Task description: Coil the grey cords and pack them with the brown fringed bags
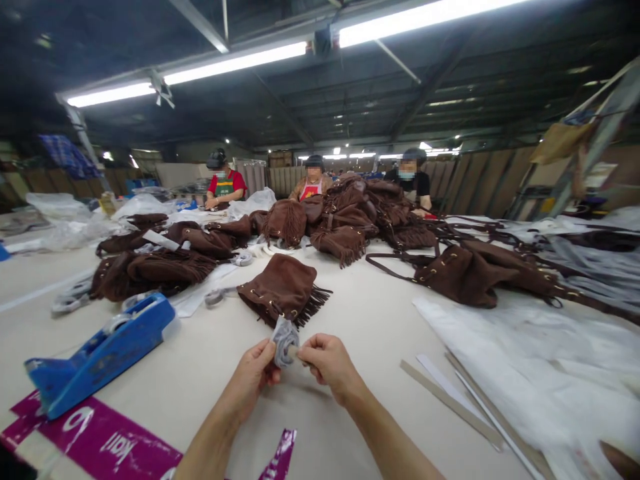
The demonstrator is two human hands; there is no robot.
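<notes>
Both of my hands meet low in the middle of the view over a beige table. My left hand pinches a small rolled wad of grey tissue paper. From the other side my right hand grips the same wad, fingers closed on it. Just beyond the wad lies a brown suede fringed bag with small metal studs.
A blue tape dispenser sits at the left, above purple printed strips. Clear plastic bags and thin card strips lie at the right. Piles of brown fringed bags cover the far table, where three people work.
</notes>
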